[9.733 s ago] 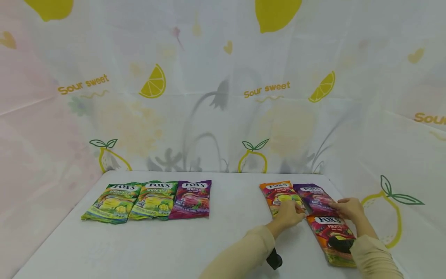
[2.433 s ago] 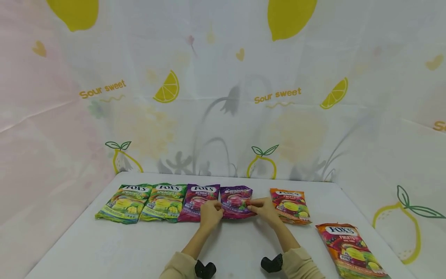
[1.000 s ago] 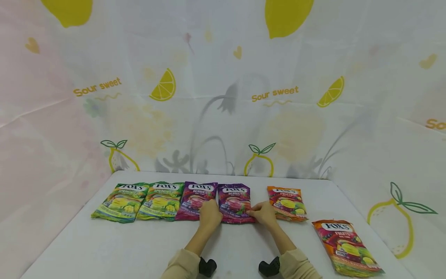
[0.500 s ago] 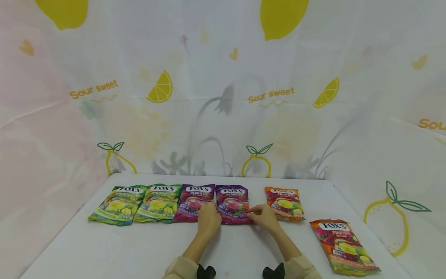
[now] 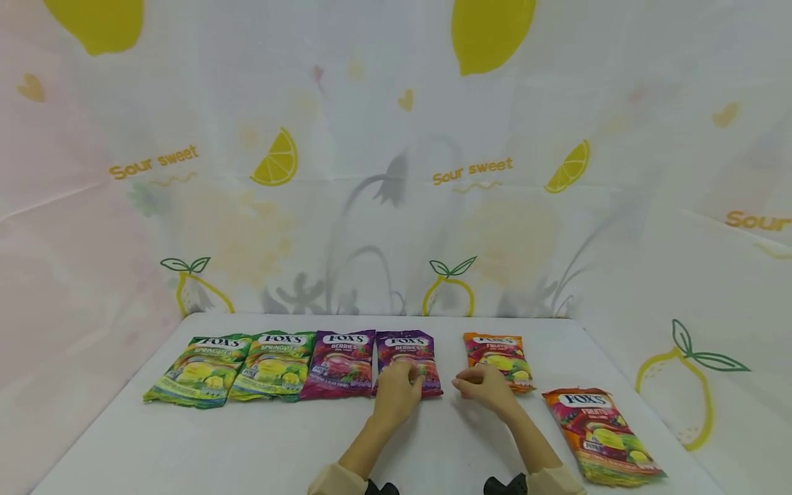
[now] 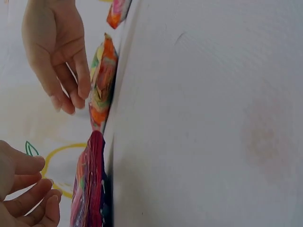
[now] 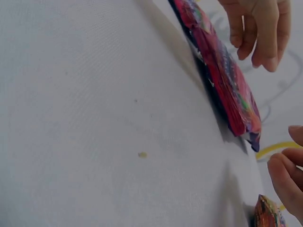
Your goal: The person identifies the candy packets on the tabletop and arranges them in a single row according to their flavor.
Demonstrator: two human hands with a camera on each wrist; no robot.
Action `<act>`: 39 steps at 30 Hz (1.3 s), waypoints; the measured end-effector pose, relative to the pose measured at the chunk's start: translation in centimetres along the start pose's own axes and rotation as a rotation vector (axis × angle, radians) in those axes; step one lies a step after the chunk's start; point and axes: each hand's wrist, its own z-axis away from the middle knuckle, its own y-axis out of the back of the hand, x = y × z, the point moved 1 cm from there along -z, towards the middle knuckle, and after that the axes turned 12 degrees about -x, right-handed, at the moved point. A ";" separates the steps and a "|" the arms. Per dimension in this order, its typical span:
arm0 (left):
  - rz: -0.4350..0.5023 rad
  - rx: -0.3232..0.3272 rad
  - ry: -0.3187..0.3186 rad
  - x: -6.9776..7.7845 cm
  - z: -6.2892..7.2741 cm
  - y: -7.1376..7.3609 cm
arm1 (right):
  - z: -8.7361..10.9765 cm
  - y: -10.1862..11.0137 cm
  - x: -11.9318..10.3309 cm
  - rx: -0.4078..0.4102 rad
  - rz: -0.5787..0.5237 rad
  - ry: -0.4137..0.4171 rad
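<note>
My left hand (image 5: 397,395) hovers over the lower part of the right purple Berries candy bag (image 5: 405,347), fingers loosely bent with nothing between them. In the left wrist view, a gap separates these fingers (image 6: 35,201) from the bag's edge. My right hand (image 5: 485,386) is off the table between that purple bag and an orange Fruits candy bag (image 5: 500,357), overlapping the orange bag's lower left corner in the head view. Its fingers are relaxed and hold nothing. The right wrist view shows the purple bag (image 7: 222,71) lying flat, with both hands apart from it.
Left of the hands, another purple Berries bag (image 5: 340,368) and two green Spring Tea bags (image 5: 270,368) continue the row. A second orange Fruits bag (image 5: 600,436) lies tilted near the white table's (image 5: 247,454) right edge. A lemon-print cloth (image 5: 371,220) hangs behind.
The second purple bag has come from the right side to beside the first one. Since half a second ago, both hands have let go of it; the left shifted right over it, the right drew away rightward.
</note>
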 end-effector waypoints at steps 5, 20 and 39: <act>0.098 -0.072 -0.039 0.8 -0.4 -1.0 | 0.6 0.9 0.4 -0.023 -0.037 0.003; 0.187 -0.127 -0.071 2.0 -1.2 -3.7 | 2.8 4.4 1.3 -0.026 -0.080 0.037; 0.138 -0.238 -0.023 2.8 -2.6 -5.5 | 3.9 6.7 2.5 0.066 -0.071 -0.004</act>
